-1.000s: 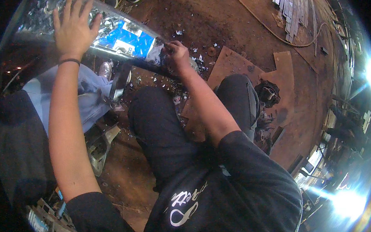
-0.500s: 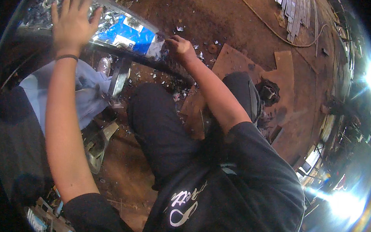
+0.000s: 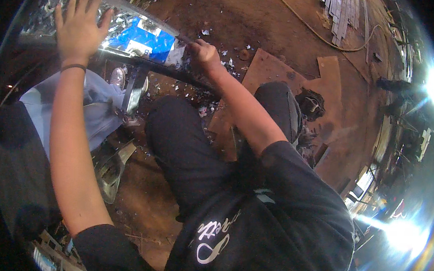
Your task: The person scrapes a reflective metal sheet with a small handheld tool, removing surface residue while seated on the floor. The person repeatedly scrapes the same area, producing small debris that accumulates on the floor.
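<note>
A long shiny piece [image 3: 118, 29] with a crinkled, film-like surface and a blue and white printed patch [image 3: 153, 41] lies across the upper left on a dark metal frame [image 3: 174, 73]. My left hand [image 3: 79, 32] rests on it with the fingers spread wide, a dark band round the wrist. At the piece's right end, my right hand [image 3: 206, 56] is closed in a fist. A thin dark edge runs up to its fingers; what they hold is too hidden to name.
White scraps [image 3: 231, 64] litter the brown floor. A cut flat sheet [image 3: 272, 70] lies to the right, with a dark lump [image 3: 311, 105] on it. Metal strips [image 3: 343, 20] and a hose [image 3: 320, 41] are at upper right. A light-blue cloth [image 3: 79, 109] hangs below my left hand.
The whole view has shifted slightly, so everything sits a little further left. Both hands keep their places on the shiny piece, the left spread, the right closed.
</note>
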Motion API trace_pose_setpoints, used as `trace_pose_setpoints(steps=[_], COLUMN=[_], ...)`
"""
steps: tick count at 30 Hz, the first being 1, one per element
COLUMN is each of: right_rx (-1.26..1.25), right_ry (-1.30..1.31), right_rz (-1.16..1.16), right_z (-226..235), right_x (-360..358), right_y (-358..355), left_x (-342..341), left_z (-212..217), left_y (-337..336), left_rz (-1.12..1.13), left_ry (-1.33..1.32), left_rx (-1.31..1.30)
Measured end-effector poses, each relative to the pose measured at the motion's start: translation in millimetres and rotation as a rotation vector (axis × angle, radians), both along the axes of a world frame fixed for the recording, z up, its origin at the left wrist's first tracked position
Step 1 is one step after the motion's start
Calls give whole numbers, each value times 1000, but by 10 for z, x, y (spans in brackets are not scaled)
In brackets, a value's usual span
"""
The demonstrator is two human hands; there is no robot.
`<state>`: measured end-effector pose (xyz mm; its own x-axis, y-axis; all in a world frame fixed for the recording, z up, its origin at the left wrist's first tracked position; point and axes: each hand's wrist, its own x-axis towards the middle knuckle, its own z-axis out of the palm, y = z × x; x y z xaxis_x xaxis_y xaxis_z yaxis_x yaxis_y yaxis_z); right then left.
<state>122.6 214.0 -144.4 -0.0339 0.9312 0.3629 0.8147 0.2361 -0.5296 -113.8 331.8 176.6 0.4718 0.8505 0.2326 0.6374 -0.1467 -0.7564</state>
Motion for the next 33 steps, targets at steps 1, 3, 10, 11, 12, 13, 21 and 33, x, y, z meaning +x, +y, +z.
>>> trace_pose_setpoints(steps=[1,3,10,11,12,13,21,33], right_rx=[-111,-338,-128,-117,-106,-94,62,-199], right_ry=[164,510,597,515,433,319,-131,-288], right_rz=[-128,-360,-239,-163,-87,-37,186,151], right_z=[19,225,198,214,230,244,87,178], right_x=[-24,-232,-122,-94,-70,-55,73,-58], right_y=[-1,-15,-240,-233,-231,-234,-137,-11], left_x=[7,-81,-68,-72,-68,-56,-143,-101], left_z=[7,-13,-59,-51,-48,-46,-73,-75], left_y=[2,-29,23,20,18,16,51,63], left_rz=[-3,3,-17,-18,-9,0,-29,15], left_ry=[5,2,-26,-24,-16,-8,-10,60], left_rx=[-3,-6,-5,0,-2,-5,23,41])
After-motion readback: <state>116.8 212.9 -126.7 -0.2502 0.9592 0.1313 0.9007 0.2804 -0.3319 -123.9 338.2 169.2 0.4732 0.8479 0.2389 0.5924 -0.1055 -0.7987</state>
